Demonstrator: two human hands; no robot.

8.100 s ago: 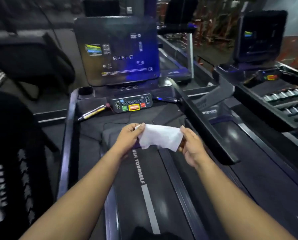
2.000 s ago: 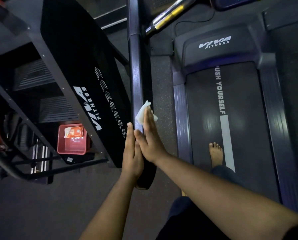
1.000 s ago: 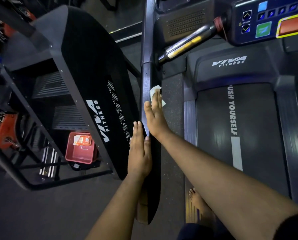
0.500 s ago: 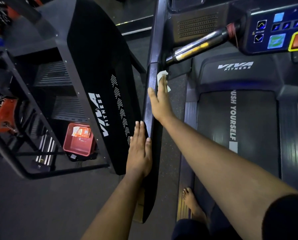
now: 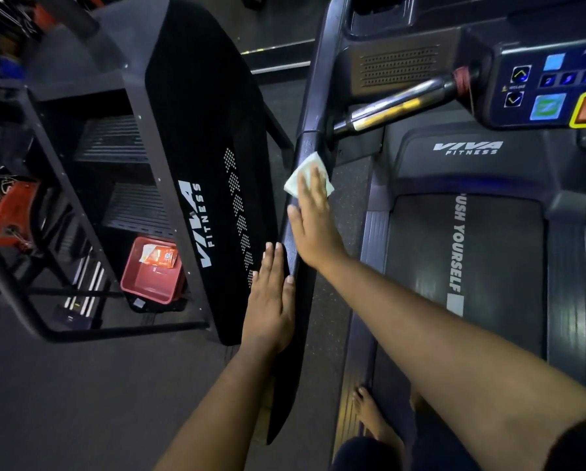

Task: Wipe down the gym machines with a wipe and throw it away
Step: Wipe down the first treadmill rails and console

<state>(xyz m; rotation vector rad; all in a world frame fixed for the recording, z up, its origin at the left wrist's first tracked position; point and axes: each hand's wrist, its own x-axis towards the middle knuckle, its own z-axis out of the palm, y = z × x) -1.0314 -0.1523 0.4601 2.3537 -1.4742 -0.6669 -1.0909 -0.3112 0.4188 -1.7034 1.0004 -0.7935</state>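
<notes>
From the head view I see my right hand, fingers straight, pressing the white wipe flat onto the treadmill's left handrail. My left hand rests flat lower down, fingers released. A red bin on the floor holds an orange packet.

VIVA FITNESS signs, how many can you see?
2. One VIVA FITNESS logo runs along the black side panel of the machine on the left; the other VIVA FITNESS logo sits on the treadmill's hood, above the belt. More may be hidden.
</notes>
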